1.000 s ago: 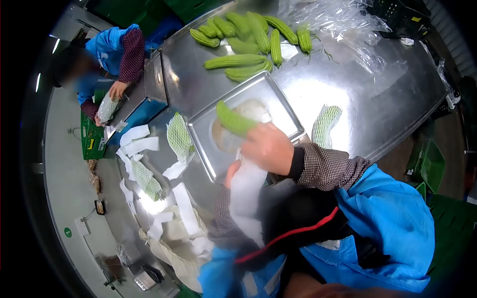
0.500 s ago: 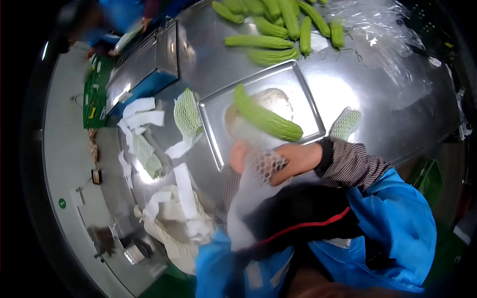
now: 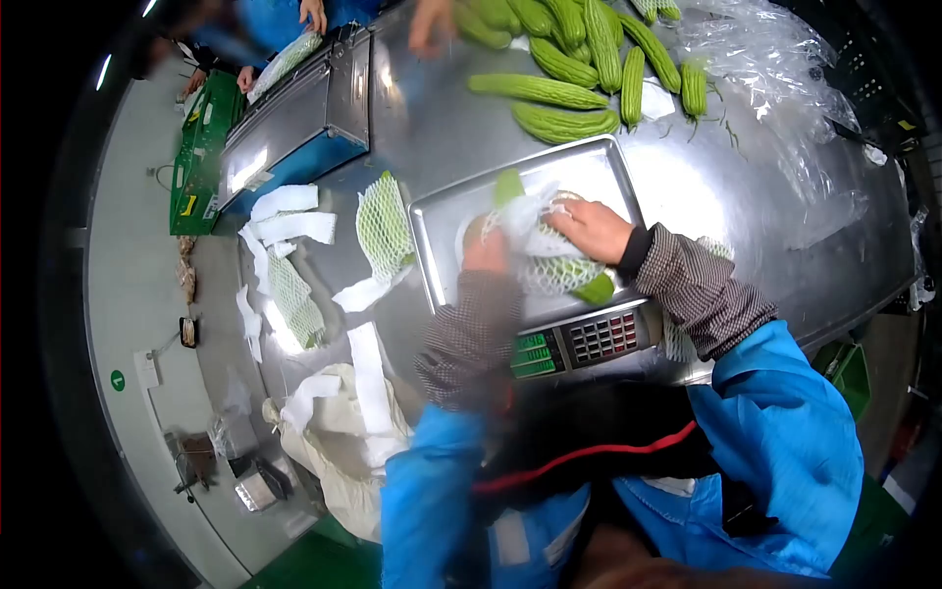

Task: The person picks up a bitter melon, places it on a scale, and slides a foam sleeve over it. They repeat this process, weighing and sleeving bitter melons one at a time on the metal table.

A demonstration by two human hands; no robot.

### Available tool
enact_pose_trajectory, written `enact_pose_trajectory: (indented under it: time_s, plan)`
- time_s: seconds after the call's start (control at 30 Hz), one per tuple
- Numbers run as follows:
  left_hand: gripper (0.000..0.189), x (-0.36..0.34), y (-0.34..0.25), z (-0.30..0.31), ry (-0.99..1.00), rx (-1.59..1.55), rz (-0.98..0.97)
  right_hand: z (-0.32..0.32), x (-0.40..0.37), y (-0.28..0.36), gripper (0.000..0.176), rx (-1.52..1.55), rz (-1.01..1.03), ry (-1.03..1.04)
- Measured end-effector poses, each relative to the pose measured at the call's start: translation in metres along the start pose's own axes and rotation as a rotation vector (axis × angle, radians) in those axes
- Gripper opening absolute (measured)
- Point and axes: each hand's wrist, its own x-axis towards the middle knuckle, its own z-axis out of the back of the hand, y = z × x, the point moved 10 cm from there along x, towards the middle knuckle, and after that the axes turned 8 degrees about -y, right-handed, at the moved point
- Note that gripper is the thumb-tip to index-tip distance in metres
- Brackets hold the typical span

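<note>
A green bitter melon [image 3: 595, 289] lies on the steel tray of a scale [image 3: 428, 245], partly covered by a white foam net sleeve [image 3: 554, 275]. My right hand [image 3: 596, 230] is closed on the net's upper right edge, over the melon. At the net's left edge is my left hand [image 3: 486, 247], blurred, with strands of net at its fingers. The net is stretched between both hands, and the melon's far end pokes out above it. Below the tray shows the scale's keypad [image 3: 604, 337] with its green display.
Bare bitter melons [image 3: 561, 90] lie at the back, beside crumpled clear plastic [image 3: 756, 69]. A netted melon [image 3: 384, 228] and white foam strips [image 3: 294, 226] are on the left. A cloth bag [image 3: 343, 481] hangs at the near edge. Another person's hand [image 3: 430, 25] reaches in near the melons.
My hands have moved forward over the tray, bringing the foam net onto the bare melon. The scale's keypad has come into view. Another person's hand has appeared at the top.
</note>
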Motion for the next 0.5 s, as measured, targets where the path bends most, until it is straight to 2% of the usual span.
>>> enact_pose_trajectory:
  time_s: [0.03, 0.1, 0.17, 0.2, 0.23, 0.27, 0.3, 0.37, 0.4, 0.43, 0.47, 0.5]
  plan:
    - [0.038, 0.009, 0.009, -0.006, 0.006, -0.041, -0.060, -0.004, -0.004, 0.003, 0.038, 0.159, -0.191, 0.097]
    - [0.033, 0.021, 0.006, -0.016, 0.025, -0.123, -0.180, -0.008, -0.010, 0.011, 0.039, 0.182, -0.195, 0.032]
    - [0.032, 0.023, -0.003, -0.042, 0.227, -0.555, 0.071, -0.003, -0.005, 0.024, 0.039, 0.049, -0.089, 0.011]
    - [0.033, 0.017, 0.003, -0.052, 0.235, -1.008, 0.173, 0.005, -0.001, 0.036, 0.039, -0.067, -0.031, 0.026]
    - [0.033, 0.022, 0.002, -0.052, 0.260, -0.880, 0.078, 0.013, 0.003, 0.050, 0.039, -0.182, 0.026, 0.040]
    - [0.034, 0.023, -0.013, -0.051, 0.284, -0.749, -0.015, 0.021, 0.012, 0.050, 0.037, -0.161, -0.109, 0.093]
    - [0.035, 0.022, -0.031, -0.051, 0.307, -0.618, -0.107, 0.035, 0.021, 0.068, 0.038, -0.223, 0.049, 0.010]
    - [0.037, 0.020, -0.066, -0.053, 0.347, -0.354, -0.286, 0.035, 0.045, 0.065, 0.037, 0.192, -0.021, 0.033]
    - [0.038, 0.019, -0.080, -0.055, 0.364, -0.220, -0.375, 0.036, 0.061, 0.060, 0.036, 0.298, 0.055, -0.021]
    - [0.038, 0.028, -0.065, -0.059, 0.415, -0.165, -0.267, 0.039, 0.073, 0.069, 0.034, 0.402, 0.133, -0.073]
    - [0.037, 0.035, -0.049, -0.062, 0.466, -0.102, -0.160, 0.023, 0.077, 0.034, 0.030, 0.984, -0.333, -0.074]
    - [0.037, 0.041, -0.032, -0.064, 0.516, -0.036, -0.057, 0.006, 0.081, 0.018, 0.028, 1.322, -0.541, -0.031]
